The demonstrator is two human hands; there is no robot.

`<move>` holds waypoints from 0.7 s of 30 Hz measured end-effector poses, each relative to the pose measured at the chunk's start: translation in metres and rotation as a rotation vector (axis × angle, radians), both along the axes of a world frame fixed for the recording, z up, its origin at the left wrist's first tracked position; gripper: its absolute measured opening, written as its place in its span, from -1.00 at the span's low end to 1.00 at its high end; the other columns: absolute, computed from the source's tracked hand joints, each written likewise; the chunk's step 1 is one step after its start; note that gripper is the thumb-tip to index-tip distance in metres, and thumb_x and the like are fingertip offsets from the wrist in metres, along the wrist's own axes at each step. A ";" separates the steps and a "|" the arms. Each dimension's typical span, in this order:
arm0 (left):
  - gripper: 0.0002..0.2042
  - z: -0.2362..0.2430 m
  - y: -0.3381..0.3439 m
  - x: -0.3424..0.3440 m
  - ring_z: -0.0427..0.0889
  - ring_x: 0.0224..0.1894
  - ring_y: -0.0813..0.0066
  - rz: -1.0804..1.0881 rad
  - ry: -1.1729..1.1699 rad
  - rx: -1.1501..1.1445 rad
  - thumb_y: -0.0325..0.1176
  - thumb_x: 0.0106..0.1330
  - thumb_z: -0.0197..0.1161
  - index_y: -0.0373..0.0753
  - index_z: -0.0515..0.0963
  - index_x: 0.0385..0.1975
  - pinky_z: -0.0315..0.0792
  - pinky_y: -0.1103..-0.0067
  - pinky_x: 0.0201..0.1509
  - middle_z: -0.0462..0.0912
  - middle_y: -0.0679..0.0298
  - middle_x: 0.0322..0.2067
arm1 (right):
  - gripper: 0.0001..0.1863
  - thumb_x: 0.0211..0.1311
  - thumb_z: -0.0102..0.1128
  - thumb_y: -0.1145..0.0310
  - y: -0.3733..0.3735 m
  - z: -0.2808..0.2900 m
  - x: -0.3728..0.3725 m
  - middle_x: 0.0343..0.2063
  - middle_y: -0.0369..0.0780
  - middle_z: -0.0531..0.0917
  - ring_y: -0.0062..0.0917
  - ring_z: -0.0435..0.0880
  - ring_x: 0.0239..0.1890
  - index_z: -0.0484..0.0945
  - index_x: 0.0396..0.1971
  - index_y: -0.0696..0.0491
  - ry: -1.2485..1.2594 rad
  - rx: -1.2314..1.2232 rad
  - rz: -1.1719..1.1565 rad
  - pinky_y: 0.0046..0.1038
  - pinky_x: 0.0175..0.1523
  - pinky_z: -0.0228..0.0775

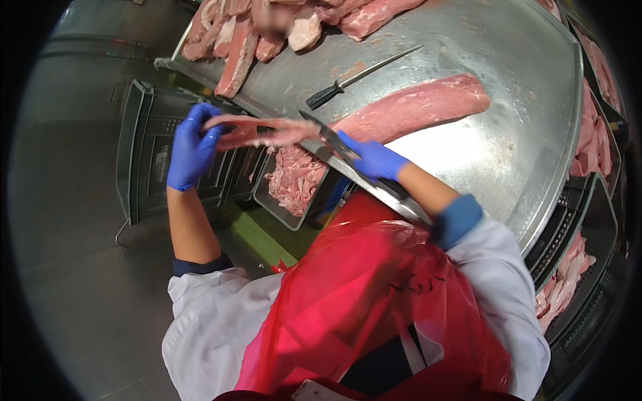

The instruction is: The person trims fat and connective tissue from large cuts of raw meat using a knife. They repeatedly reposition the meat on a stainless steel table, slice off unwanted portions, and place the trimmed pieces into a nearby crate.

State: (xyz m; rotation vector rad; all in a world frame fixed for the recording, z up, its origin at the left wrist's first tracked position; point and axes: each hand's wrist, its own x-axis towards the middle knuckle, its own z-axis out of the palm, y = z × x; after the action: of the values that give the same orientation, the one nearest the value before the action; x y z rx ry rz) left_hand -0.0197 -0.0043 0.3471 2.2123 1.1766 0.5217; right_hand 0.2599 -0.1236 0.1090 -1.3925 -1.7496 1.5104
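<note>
My left hand (190, 150), in a blue glove, is closed on one end of a thin strip of meat trimming (257, 132). The strip stretches to the right over the table's near edge, and its far end lies by the knife blade. A black-handled knife (332, 140) is gripped in my blue-gloved right hand (371, 158), its tip toward the upper left. Just beyond that hand, a long trimmed meat loin (421, 105) lies on the steel table (508, 53). Farther back rests a sharpening steel (364, 73) with a black handle.
Several meat pieces (237, 50) are heaped at the table's far left. Below the near edge, a tray (297, 226) holds pale trimmings (294, 177), beside a grey crate (137, 154). Dark crates (595, 214) with meat line the right side. A green beam (264, 237) runs low underneath.
</note>
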 end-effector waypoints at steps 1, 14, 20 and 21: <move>-0.91 0.005 0.005 -0.016 0.46 -0.21 0.66 0.036 -0.008 0.085 -0.61 0.37 0.17 -0.31 0.49 -0.20 0.39 0.67 -0.06 0.50 0.39 -0.32 | -0.28 0.47 -0.08 0.15 -0.017 0.003 0.004 -0.17 0.10 0.69 -0.03 0.72 -0.16 -0.09 0.55 -0.34 -0.105 -0.083 0.116 -0.14 0.01 0.52; -0.80 -0.235 0.062 -0.015 0.56 -0.12 -0.04 -0.398 0.119 0.236 -0.34 0.16 0.34 -0.24 0.56 -0.27 0.45 0.21 0.02 0.55 0.05 -0.24 | -0.14 0.31 -0.02 0.55 -0.043 -0.016 0.066 -0.55 -0.25 0.61 -0.64 0.54 -0.60 -0.01 0.55 -0.39 0.127 -0.219 -0.784 -0.52 -0.45 0.50; -0.85 -0.308 0.078 0.065 0.58 -0.25 -0.04 -0.530 0.112 0.059 -0.37 0.13 0.30 -0.26 0.56 -0.35 0.50 0.23 -0.12 0.56 0.05 -0.38 | -0.11 0.31 -0.02 0.59 -0.055 -0.019 0.067 -0.50 -0.33 0.55 -0.70 0.45 -0.59 -0.05 0.56 -0.38 0.133 -0.180 -1.008 -0.58 -0.51 0.41; -0.86 -0.313 0.078 0.066 0.58 -0.31 -0.04 -0.524 0.083 0.073 -0.38 0.12 0.30 -0.28 0.55 -0.38 0.51 0.23 -0.16 0.56 0.03 -0.43 | -0.12 0.33 -0.01 0.58 -0.060 -0.017 0.062 -0.50 -0.33 0.55 -0.70 0.45 -0.59 -0.05 0.56 -0.38 0.142 -0.208 -1.017 -0.58 -0.51 0.41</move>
State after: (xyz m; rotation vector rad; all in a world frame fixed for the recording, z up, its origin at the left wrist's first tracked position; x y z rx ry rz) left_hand 0.0466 0.0732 0.0337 2.4970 0.5770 0.2575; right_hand 0.3218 -0.1838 0.0922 -1.8012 -0.5797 1.1453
